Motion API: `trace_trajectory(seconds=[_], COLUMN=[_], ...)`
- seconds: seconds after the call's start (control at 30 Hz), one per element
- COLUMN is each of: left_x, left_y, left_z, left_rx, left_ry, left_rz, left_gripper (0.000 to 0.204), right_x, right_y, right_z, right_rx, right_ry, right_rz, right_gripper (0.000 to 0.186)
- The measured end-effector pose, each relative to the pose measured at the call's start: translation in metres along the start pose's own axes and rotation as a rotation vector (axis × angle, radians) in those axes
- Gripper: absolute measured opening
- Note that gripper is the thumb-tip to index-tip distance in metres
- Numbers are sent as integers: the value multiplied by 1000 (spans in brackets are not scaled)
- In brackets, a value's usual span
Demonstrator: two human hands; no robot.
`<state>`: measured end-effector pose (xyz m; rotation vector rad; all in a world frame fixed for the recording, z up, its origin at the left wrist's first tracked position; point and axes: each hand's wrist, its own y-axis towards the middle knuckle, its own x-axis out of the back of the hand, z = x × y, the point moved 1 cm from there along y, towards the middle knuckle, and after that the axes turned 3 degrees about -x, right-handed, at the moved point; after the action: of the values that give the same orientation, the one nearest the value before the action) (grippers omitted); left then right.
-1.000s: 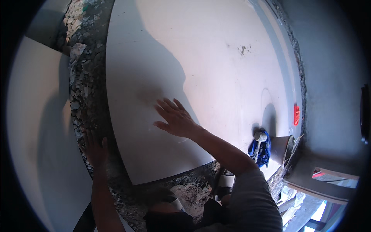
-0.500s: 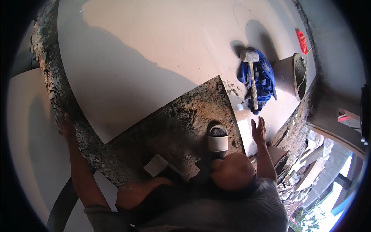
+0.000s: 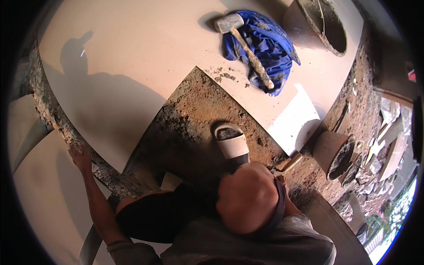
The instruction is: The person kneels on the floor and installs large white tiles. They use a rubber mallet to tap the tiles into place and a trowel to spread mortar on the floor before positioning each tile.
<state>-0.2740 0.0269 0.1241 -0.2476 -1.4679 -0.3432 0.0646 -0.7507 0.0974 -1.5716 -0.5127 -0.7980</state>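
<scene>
My left hand (image 3: 81,158) rests at the broken rubble edge (image 3: 59,126) beside the large pale tiles (image 3: 110,53), its fingers apart and holding nothing. My right hand (image 3: 282,180) is mostly hidden behind my bent knee; its fingers cannot be made out. Just above it lies a wooden-handled tool (image 3: 293,162) by the tile corner, and I cannot tell whether the hand touches it. Between the tiles is a patch of bare, rough mortar (image 3: 198,104), where my sandalled foot (image 3: 232,143) stands. A mallet (image 3: 249,51) with a pale head lies on a blue cloth (image 3: 274,39).
A mortar-crusted bucket (image 3: 304,26) lies tipped on the tile at the upper right. Another bucket (image 3: 329,152) lies tipped on the dirt at right. Scrap boards and debris (image 3: 393,145) are heaped beyond it. Beside my right arm is a grey panel-like edge (image 3: 327,216).
My right hand has drawn back from near the mallet to beside my knee. The view has turned to the right. My left hand stays at the rubble edge.
</scene>
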Motion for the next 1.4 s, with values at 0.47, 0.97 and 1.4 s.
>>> trace_trajectory(seconds=[0.47,0.97,1.4], left_x=[40,83,369], left_y=[33,21,-599], left_z=[-279,-110,-150], left_rx=[-863,-159,1123], left_ry=[75,-231,-258], left_rz=[-62,-177,1254], left_gripper=[56,60,64], right_x=[21,97,404], right_y=[17,24,-133], right_z=[-11,-32,88], right_rx=[362,496,189], right_ry=[-293,-943,-999], right_rz=[-514,212,209], right_gripper=[37,22,33])
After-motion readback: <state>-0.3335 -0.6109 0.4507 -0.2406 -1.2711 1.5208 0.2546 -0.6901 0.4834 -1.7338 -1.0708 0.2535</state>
